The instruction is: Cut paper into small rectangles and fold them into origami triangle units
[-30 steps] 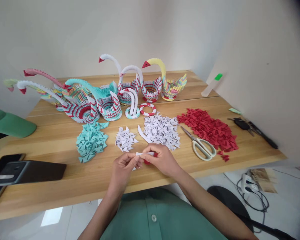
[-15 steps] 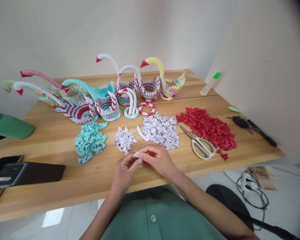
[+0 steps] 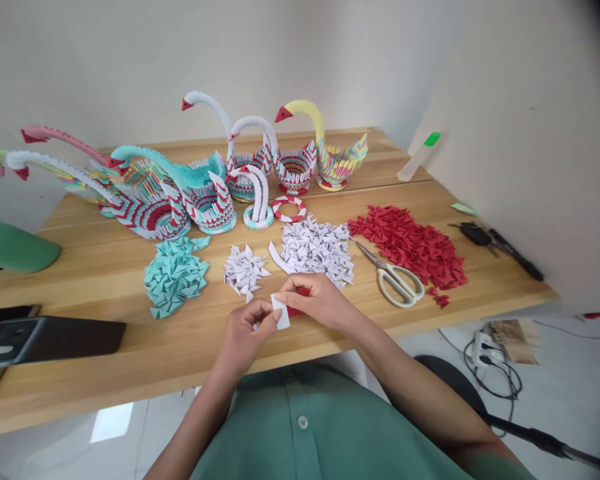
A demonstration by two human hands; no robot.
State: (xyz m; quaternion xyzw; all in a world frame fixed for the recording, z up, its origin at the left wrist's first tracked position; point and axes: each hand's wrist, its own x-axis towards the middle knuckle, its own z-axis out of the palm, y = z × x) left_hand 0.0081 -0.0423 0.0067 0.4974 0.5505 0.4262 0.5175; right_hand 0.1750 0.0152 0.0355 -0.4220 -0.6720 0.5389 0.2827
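A small white paper piece [image 3: 281,312] is pinched between my two hands near the table's front edge. My left hand [image 3: 250,332] grips its left side with thumb and fingers. From the right, my right hand [image 3: 314,300] holds its upper edge. Something red [image 3: 298,311] lies partly hidden beneath my right hand. Just beyond the hands are a small white pile of folded pieces [image 3: 244,269], a larger white pile [image 3: 318,251] and a curved white strip [image 3: 279,259]. Teal folded pieces [image 3: 176,275] are heaped to the left, red ones [image 3: 413,245] to the right.
Scissors [image 3: 395,279] lie right of my hands. Several paper swans stand behind, including a yellow one [image 3: 341,164], beside a red-and-white ring [image 3: 289,209]. A green bottle [image 3: 16,247] and dark box-like object [image 3: 73,337] are at left, keys [image 3: 475,233] at right.
The white paper between my hands now shows as a larger, flat rectangle; before, only a small corner showed. The whole view has shifted slightly, with table items appearing higher and further left.
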